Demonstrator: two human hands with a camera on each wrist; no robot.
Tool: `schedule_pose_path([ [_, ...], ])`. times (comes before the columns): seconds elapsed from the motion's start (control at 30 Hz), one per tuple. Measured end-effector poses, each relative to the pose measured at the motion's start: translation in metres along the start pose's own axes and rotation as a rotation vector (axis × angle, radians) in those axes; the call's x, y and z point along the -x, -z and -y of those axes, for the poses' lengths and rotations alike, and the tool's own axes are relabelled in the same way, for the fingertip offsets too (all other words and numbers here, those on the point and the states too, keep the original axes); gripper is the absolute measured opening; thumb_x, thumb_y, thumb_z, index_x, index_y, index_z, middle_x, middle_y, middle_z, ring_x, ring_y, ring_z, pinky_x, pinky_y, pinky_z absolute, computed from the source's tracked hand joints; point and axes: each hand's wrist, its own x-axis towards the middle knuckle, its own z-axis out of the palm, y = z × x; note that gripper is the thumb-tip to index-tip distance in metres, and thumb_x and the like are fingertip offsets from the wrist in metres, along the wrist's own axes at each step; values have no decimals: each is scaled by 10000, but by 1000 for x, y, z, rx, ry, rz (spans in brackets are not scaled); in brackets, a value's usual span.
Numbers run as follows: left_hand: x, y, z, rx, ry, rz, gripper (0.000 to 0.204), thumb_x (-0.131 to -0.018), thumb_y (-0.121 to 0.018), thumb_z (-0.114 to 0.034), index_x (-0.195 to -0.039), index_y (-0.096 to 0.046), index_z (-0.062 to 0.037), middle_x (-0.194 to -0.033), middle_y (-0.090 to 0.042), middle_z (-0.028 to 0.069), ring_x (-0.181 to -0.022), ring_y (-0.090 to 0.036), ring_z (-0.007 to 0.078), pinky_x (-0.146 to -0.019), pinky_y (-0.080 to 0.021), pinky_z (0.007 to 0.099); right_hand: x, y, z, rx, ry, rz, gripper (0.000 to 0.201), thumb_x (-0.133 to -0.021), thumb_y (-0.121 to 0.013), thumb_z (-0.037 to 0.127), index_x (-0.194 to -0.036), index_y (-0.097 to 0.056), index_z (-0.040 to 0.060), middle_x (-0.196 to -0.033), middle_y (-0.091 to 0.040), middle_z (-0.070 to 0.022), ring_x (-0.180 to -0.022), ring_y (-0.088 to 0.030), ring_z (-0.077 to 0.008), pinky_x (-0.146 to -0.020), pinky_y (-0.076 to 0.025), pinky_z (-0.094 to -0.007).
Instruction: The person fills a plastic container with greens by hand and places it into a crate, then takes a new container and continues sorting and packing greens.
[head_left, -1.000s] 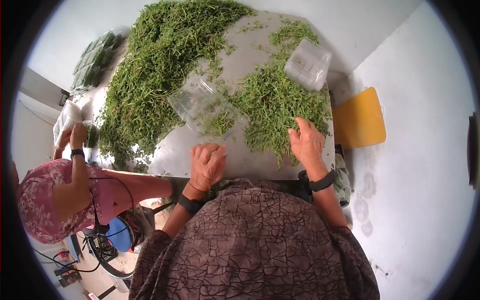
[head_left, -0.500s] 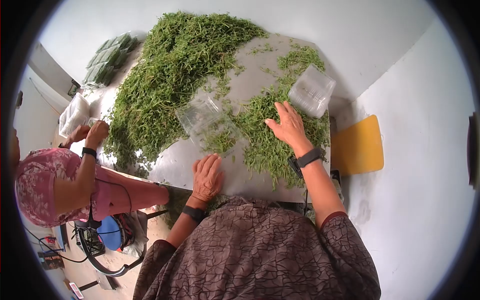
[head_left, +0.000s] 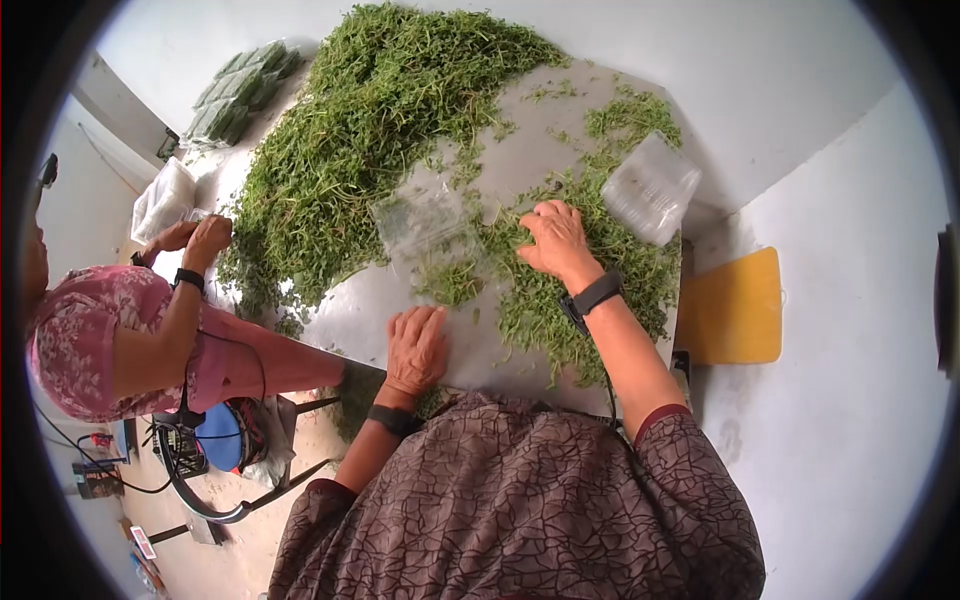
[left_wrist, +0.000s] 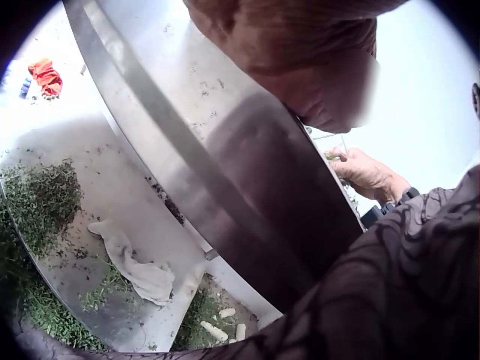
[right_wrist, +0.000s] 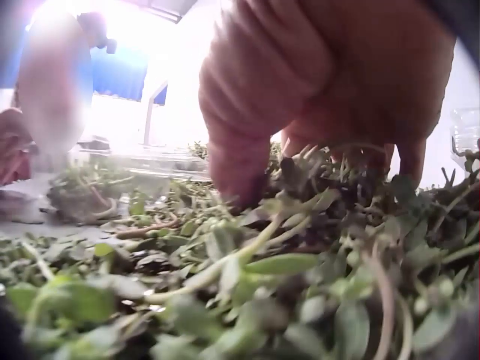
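Observation:
My right hand (head_left: 560,242) reaches down into the smaller heap of leafy green stems (head_left: 540,320) on the metal table. In the right wrist view, that hand's thumb and fingers (right_wrist: 240,165) dig into the greens, with stems between them. Near the table's front edge rests my left hand (head_left: 417,350), fingers loosely bent and holding nothing. Just beyond it lies a clear plastic container (head_left: 425,215) with its lid folded open. A small bunch of greens (head_left: 452,281) shows at its near side.
A large mound of greens (head_left: 350,140) covers the table's left and back. Nested clear containers (head_left: 650,190) lie at the right. Filled packs (head_left: 240,90) are stacked at the far left. Another person (head_left: 110,340) works at the left edge. A yellow board (head_left: 735,305) leans beyond the table.
My right hand has moved left and away from me, then lowered its fingers into the greens. My left hand stays by the table edge. The head view has shifted.

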Motion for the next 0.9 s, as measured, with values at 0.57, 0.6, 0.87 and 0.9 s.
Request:
schedule_pose_path([
  [0.57,-7,5,-5,25,-25,-61,515,-674,-628,-39,-1174,-504,-57,-1126,-514,132,-1056,-490,321,-923,-334,449,121,29,-10,-568,-39,-469,265,-860,-612,208,-1050,-647,28,-1160,-592,-186,-1037,-580,-297,-852,-473,-367],
  [0.6,-8,8,-9,14,-21,-71,519,-669,-634,-35,-1171,-508,-66,-1138,-511,127,-1061,-489,317,-923,-333,449,126,29,-10,-631,-79,-464,270,-869,-606,225,-1047,-647,26,-1140,-600,-190,-980,-607,-282,-812,-490,-353],
  [0.87,-28,18,-23,46,-105,13,487,-658,-680,-55,-1122,-535,-87,-1144,-507,94,-1080,-480,304,-918,-334,459,140,35,0,-1166,-298,-360,236,-911,-544,172,-1017,-625,-23,-833,-656,-84,-629,-590,-89,-487,-475,-202],
  [0.9,-31,20,-26,66,-102,16,471,-668,-677,-35,-1117,-543,-83,-1140,-509,104,-1080,-483,312,-924,-330,455,141,34,2,-1169,-299,-364,236,-911,-544,172,-1017,-625,-23,-833,-656,-84,-629,-590,-89,-487,-475,-202],
])
